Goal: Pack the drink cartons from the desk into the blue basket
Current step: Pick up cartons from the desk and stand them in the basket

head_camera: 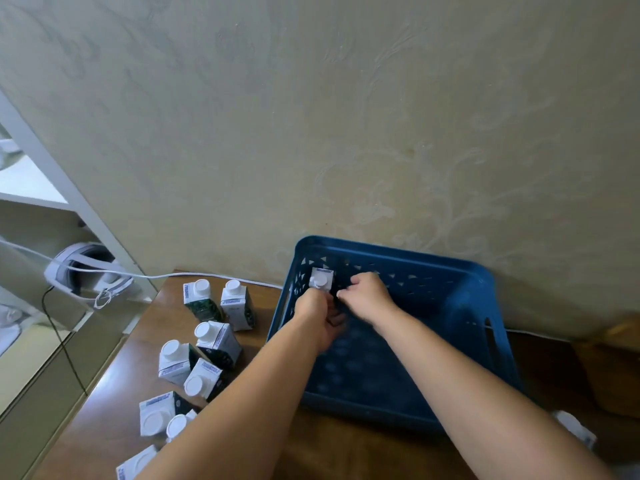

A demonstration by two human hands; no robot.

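Note:
A blue plastic basket (450,299) stands on the wooden desk against the wall. One drink carton (322,278) with a white cap stands upright in the basket's far left corner. My left hand (320,320) grips it from below and in front. My right hand (369,296) is inside the basket just right of the carton, fingertips curled against its side. Several more cartons stand on the desk left of the basket, the nearest ones being carton (238,304) and carton (216,341).
The desk (145,344) ends at its left edge near a white cable (156,276) and white headphones (86,275). Another carton (575,429) lies at the lower right behind my right forearm. A patterned wall rises right behind the basket.

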